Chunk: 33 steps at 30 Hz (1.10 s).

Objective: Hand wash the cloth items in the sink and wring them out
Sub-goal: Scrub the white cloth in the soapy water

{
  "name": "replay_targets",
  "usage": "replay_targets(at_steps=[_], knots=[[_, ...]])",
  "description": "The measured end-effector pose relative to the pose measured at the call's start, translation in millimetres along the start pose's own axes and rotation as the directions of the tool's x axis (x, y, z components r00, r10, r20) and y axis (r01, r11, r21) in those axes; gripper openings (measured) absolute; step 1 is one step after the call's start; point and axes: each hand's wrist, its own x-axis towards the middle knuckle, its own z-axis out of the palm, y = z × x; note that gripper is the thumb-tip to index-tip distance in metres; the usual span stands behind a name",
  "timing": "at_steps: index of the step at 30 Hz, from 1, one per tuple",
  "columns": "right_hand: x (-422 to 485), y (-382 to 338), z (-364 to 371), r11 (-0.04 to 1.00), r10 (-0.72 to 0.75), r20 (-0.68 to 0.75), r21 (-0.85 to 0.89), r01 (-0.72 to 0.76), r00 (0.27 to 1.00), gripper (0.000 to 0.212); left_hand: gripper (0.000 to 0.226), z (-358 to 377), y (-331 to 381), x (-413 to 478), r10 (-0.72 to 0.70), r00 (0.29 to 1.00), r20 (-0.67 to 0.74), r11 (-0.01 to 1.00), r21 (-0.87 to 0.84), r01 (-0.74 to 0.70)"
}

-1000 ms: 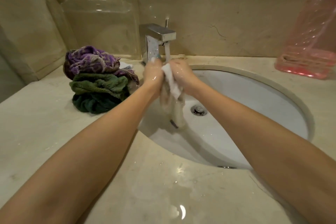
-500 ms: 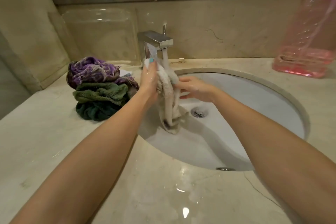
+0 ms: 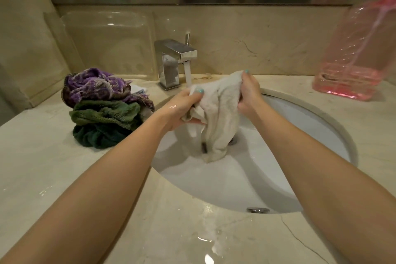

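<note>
Pile (image 3: 102, 107): purple and green cloths heaped on the counter, left of the sink (image 3: 300, 122).
Left hand (image 3: 182, 109): fingers curled round the white cloth's (image 3: 218, 118) left edge.
White cloth: hanging into the basin at the tap's (image 3: 176, 53) stream. It was bunched half a second ago and is now pulled open.
Right hand (image 3: 249, 96): pinching its upper right corner.
Stage: likely rinsing a fresh face — wringing not yet begun.
</note>
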Motion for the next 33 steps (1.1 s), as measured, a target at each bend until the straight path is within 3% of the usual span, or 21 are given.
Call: replay_targets(at_steps=[3, 7, 11, 14, 16, 18, 20, 24, 30, 33], knots=[[-13, 13, 15, 0.989, 0.009, 0.106, -0.147, 0.007, 0.994, 0.031, 0.03, 13, 5, 6, 0.031, 0.978, -0.204, 1.0, 0.007, -0.031], [-41, 22, 41, 0.9, -0.149, 0.272, -0.36, 0.245, 0.951, 0.028, 0.032, 16, 3, 2, 0.216, 0.958, -0.191, 0.973, 0.127, -0.194], [-64, 33, 63, 0.801, -0.214, 0.372, -0.462, 0.38, 0.903, 0.037, 0.024, 4, 5, 2, 0.181, 0.882, -0.436, 0.981, 0.15, -0.127], [-58, 36, 63, 0.723, -0.29, 0.206, -0.592, 0.355, 0.935, 0.041, 0.031, 16, 0, 0, 0.165, 0.873, -0.46, 0.979, 0.181, -0.09], [-49, 31, 52, 0.733, -0.29, 0.074, -0.624, 0.271, 0.954, 0.042, 0.042, 33, -1, -4, 0.214, 0.87, -0.445, 0.972, 0.189, -0.142], [-45, 29, 46, 0.757, -0.27, 0.019, -0.614, 0.224, 0.963, 0.044, 0.046, 43, 4, -9, 0.306, 0.866, -0.396, 0.933, 0.306, -0.19], [-50, 32, 50, 0.794, -0.281, 0.043, -0.551, 0.258, 0.959, 0.044, 0.042, 35, 7, -3, 0.327, 0.853, -0.406, 0.924, 0.325, -0.2], [-61, 35, 63, 0.787, -0.263, 0.208, -0.519, 0.334, 0.942, 0.046, 0.033, 17, 6, 3, 0.157, 0.857, -0.49, 0.986, 0.129, -0.107], [-35, 29, 39, 0.824, -0.199, -0.033, -0.547, 0.149, 0.979, 0.042, 0.04, 51, 9, -14, 0.162, 0.943, -0.292, 0.982, 0.143, -0.124], [-53, 35, 52, 0.782, -0.27, 0.087, -0.562, 0.271, 0.959, 0.044, 0.038, 29, 8, -2, 0.13, 0.9, -0.417, 0.988, 0.127, -0.084]])
